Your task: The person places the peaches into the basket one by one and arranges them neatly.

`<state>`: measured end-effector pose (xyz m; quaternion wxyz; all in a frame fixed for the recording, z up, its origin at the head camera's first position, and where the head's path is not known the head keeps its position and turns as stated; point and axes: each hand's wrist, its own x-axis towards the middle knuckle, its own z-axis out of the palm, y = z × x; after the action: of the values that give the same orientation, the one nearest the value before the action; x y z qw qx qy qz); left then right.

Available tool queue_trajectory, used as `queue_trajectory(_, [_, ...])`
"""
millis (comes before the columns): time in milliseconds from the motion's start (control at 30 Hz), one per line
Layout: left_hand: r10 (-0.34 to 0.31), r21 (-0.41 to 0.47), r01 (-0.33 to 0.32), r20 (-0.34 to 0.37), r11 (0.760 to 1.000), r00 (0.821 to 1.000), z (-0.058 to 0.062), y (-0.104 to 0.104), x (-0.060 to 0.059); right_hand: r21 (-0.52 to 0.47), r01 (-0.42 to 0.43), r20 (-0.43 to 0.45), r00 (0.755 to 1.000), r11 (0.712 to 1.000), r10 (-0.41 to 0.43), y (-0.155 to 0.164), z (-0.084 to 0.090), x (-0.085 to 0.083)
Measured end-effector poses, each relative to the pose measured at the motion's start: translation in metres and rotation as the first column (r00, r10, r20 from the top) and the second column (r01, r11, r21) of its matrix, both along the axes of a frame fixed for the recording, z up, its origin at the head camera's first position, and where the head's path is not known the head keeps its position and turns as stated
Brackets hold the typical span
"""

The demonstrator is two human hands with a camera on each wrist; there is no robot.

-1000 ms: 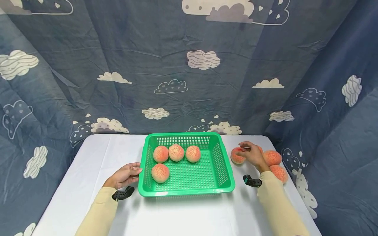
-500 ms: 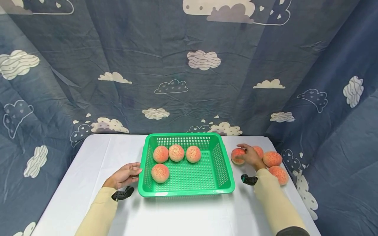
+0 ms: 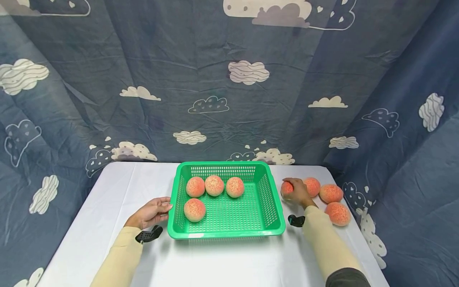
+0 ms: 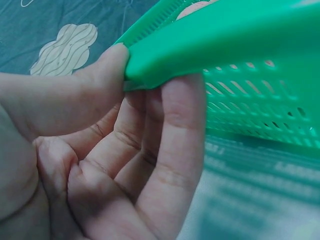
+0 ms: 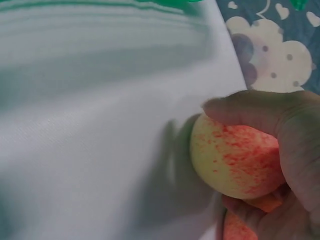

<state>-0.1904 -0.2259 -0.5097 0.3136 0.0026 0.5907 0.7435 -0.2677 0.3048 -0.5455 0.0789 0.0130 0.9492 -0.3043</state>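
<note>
One red-and-yellow peach (image 5: 235, 160) is just right of the green basket (image 3: 229, 234), and the right hand (image 3: 298, 193) has its thumb and fingers curled around it. Three loose peaches (image 3: 331, 193) lie on the bench (image 3: 222, 263), farther right of the basket. The job looks about half done: four in, four out. Inside the basket, three back peaches (image 3: 214, 185) make a row, with one front peach (image 3: 195, 210) at the left. The left hand (image 3: 152, 211) pinches the basket's left rim.

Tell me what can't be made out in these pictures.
Head view: part of the held peach, covered by the right grip.
Left wrist view: a peach, mostly hidden by the green basket and top edge.
Right wrist view: another peach, cut off by the bottom edge.
</note>
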Motion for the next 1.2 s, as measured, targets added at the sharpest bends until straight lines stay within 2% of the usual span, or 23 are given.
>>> queue_trajectory(133, [-0.005, 0.001, 0.005, -0.003, 1.000, 1.000, -0.001, 0.000, 0.000, 0.026, 0.042, 0.016, 0.999, 0.999, -0.043, -0.004, -0.003, -0.001])
queue_trajectory(233, [-0.009, -0.004, 0.009, -0.002, 1.000, 1.000, -0.001, 0.000, 0.000, 0.048, 0.041, 0.002, 0.999, 0.998, -0.042, -0.005, -0.004, -0.002])
queue_trajectory(533, [-0.006, -0.003, 0.006, 0.002, 1.000, 1.000, -0.001, 0.000, 0.000, 0.065, 0.016, -0.007, 1.000, 0.998, -0.015, -0.003, -0.003, -0.001])
queue_trajectory(700, [-0.005, -0.005, 0.005, 0.001, 1.000, 1.000, -0.002, 0.000, 0.000, 0.048, -0.023, -0.056, 0.998, 0.999, 0.026, -0.002, 0.003, -0.002])
queue_trajectory(967, [0.001, -0.001, -0.001, 0.008, 1.000, 1.000, -0.001, -0.001, -0.001, -0.005, 0.017, -0.104, 0.994, 1.000, -0.017, -0.002, 0.024, 0.002])
queue_trajectory(1200, [-0.003, -0.002, 0.003, 0.009, 1.000, 1.000, -0.001, 0.000, -0.001, -0.117, 0.073, -0.081, 0.993, 0.990, -0.083, -0.005, 0.049, 0.015])
